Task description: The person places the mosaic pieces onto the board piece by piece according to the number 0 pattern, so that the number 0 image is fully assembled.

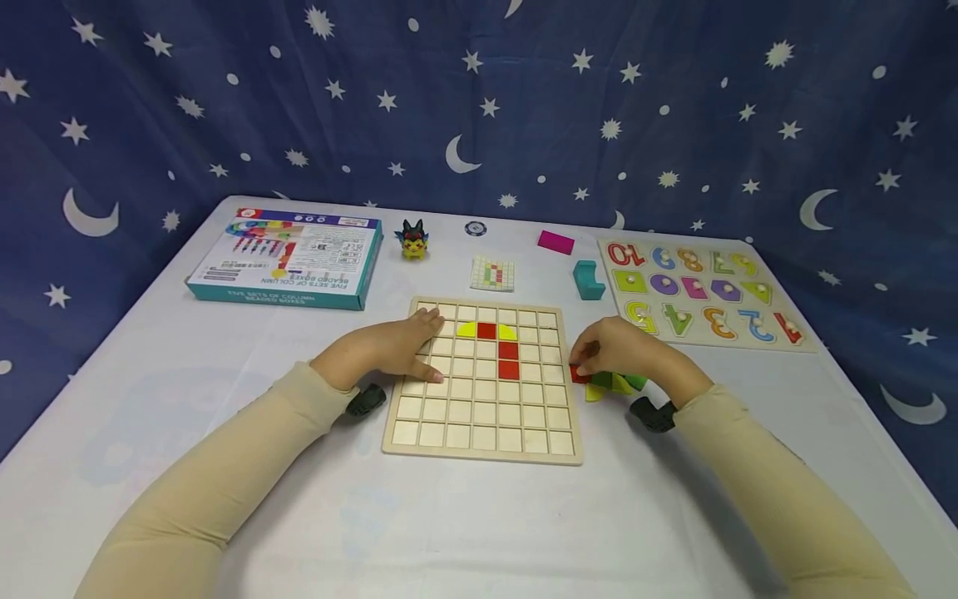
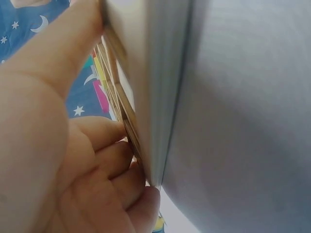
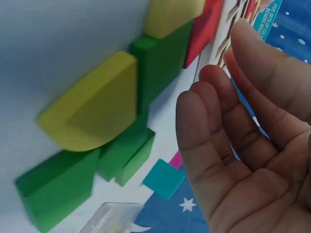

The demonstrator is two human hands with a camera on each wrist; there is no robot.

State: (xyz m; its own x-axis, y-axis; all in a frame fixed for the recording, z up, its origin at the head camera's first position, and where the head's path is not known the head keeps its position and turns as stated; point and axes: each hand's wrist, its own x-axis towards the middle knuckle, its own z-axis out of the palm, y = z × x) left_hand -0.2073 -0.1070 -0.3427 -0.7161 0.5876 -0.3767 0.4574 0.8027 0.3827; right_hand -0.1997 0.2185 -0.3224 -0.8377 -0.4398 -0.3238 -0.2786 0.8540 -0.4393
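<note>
A wooden grid board (image 1: pixel 482 455) lies flat on the table. My left hand (image 1: pixel 407 345) rests on its left side, fingers spread; in the left wrist view the fingertips (image 2: pixel 146 204) meet the board's edge. Set in the grid are red squares (image 1: pixel 508 369) and two yellow curved pieces (image 1: pixel 467 330). Just right of the board, my right hand (image 1: pixel 617 345) hovers with loosely bent fingers over a loose red block (image 3: pixel 201 36). The right wrist view shows a gap between these fingers and the block. Beside it lie green blocks (image 3: pixel 165 63) and yellow rounded blocks (image 3: pixel 97 104).
Behind the board lie a small pattern card (image 1: pixel 492 274), a teal block (image 1: pixel 589 281) and a magenta block (image 1: pixel 556 242). A number puzzle (image 1: pixel 699 291) lies at right. A boxed set (image 1: pixel 288 258), a small figurine (image 1: pixel 412 240) and a round chip (image 1: pixel 475 228) are at the back.
</note>
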